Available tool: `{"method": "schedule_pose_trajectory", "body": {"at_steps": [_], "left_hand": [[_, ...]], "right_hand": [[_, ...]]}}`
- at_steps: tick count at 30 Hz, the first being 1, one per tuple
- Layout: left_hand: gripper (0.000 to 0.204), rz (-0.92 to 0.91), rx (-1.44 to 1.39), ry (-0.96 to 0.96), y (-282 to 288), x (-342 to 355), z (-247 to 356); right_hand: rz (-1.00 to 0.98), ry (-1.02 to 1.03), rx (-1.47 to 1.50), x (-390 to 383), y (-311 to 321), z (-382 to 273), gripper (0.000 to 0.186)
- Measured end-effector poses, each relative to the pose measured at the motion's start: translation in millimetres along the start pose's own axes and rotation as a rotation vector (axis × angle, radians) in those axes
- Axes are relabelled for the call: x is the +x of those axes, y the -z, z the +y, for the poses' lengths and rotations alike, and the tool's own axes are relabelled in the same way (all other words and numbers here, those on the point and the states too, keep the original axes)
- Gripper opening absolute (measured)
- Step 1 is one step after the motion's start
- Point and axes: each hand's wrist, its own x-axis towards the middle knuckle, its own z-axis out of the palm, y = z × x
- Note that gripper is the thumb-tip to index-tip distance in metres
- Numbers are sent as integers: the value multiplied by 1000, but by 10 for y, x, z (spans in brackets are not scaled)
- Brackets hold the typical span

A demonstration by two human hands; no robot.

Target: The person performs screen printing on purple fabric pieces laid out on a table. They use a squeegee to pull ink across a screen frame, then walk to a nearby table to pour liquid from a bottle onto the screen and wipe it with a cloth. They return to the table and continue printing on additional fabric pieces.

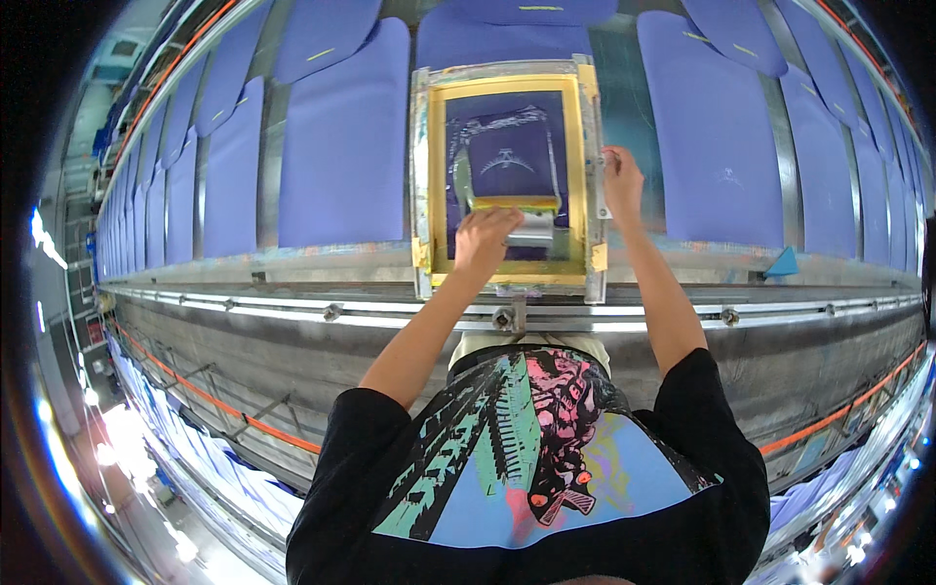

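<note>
A screen-printing frame [440, 127] with a yellow-taped inner border lies in front of me, over a purple fabric piece. Its dark mesh [502, 180] shows a small pale arched design and wet, whitish ink streaks around it. My left hand [486, 239] is closed on a squeegee [531, 226] with a yellow edge and a silvery body, on the lower part of the mesh. At the frame's right side, my right hand [624, 185] is closed against the outer edge. Its fingertips partly hide the spot it grips, where something small and reddish shows.
Purple fabric pieces [341, 146] lie in a row along the long table to both sides; one at the right [717, 146] bears a pale print. A metal rail [390, 310] with bolts runs along the near edge. A blue triangular scrap [783, 263] lies near it.
</note>
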Motion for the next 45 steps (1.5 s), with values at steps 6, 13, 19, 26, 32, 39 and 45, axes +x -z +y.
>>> {"method": "schedule_pose_trajectory", "body": {"at_steps": [6, 13, 19, 26, 32, 39, 45], "left_hand": [[41, 152, -57, 20, 483, -241, 109], [38, 170, 7, 114, 1440, -816, -1280], [44, 64, 114, 123, 1957, -1316, -2417], [49, 12, 73, 119, 2142, -1811, -2651], [46, -16, 131, 22, 2077, -1854, -2804], [43, -174, 123, 330, 2152, -67, -3480], [43, -64, 221, 186, 1870, 261, -3647]], "right_hand": [[-29, 24, -15, -95, 127, -855, 15], [-49, 30, 23, -782, -1453, -1732, 15], [-37, -25, 71, -1252, -2580, -1892, 14], [-46, -83, 13, -1346, -2960, -1964, 13], [-75, -171, -23, -1334, -3097, -1963, 16], [-100, -197, -38, -1317, -3009, -1996, 17], [-82, -195, -45, -1322, -3055, -1935, 17]]}}
